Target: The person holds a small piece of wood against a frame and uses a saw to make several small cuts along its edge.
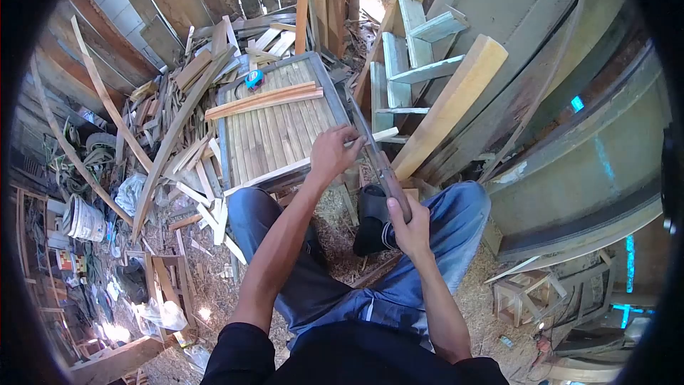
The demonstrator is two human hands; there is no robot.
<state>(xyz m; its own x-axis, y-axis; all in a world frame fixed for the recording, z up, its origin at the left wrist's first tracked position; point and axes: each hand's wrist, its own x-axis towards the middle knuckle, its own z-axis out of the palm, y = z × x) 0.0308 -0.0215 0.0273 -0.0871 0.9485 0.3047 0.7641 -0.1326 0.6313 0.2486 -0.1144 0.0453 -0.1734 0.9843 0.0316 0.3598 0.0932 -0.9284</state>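
Note:
My right hand [411, 228] is wrapped around the brown handle of a machete [377, 153], its long dark blade slanting up and away between my knees. My left hand [335, 153] is beside the blade, fingers curled, with the fingertips and thumb right at its edge. Whatever those fingertips pinch, if anything, I cannot tell. Beyond my left hand, a slatted wooden panel [274, 135] with a dark frame lies in front of my knees. Thin reddish wood strips [263, 101] rest across it, and a blue tape measure [254, 80] sits near its far left corner.
A heap of wood offcuts [178, 110] lies left of the panel, with long curved boards leaning over it. A thick beam [456, 103] and a pale stepped wooden frame [419, 71] stand at the right. A white bucket [85, 219] is far left; shavings cover the floor.

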